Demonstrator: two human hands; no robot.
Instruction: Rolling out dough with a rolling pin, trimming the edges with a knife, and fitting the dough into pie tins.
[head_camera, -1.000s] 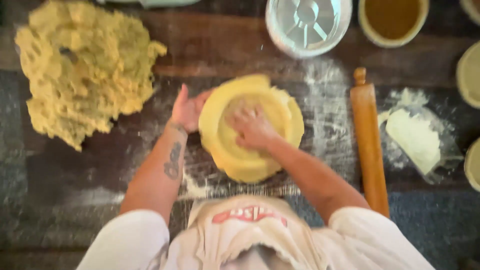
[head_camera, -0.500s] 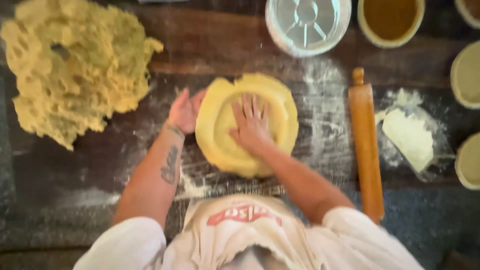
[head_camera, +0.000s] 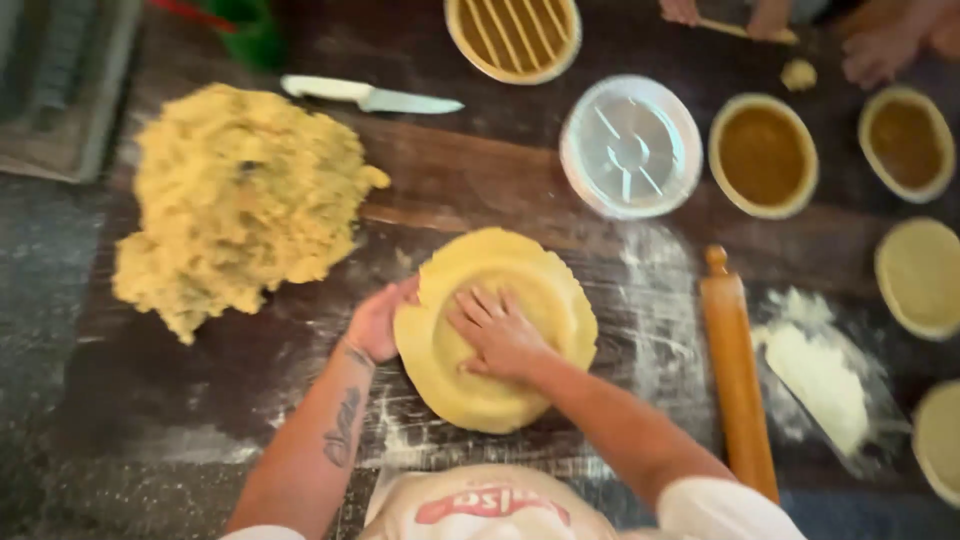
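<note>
At the near middle of the flour-dusted dark wooden table (head_camera: 250, 390), a round sheet of pale yellow dough (head_camera: 495, 328) lies draped over a dish, the right hand (head_camera: 497, 330) pressing flat with 5 spread fingers while the cupped left hand (head_camera: 378, 320) steadies its left edge.

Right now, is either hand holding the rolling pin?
No. The rolling pin lies apart, while both hands are on the dough disc.
</note>
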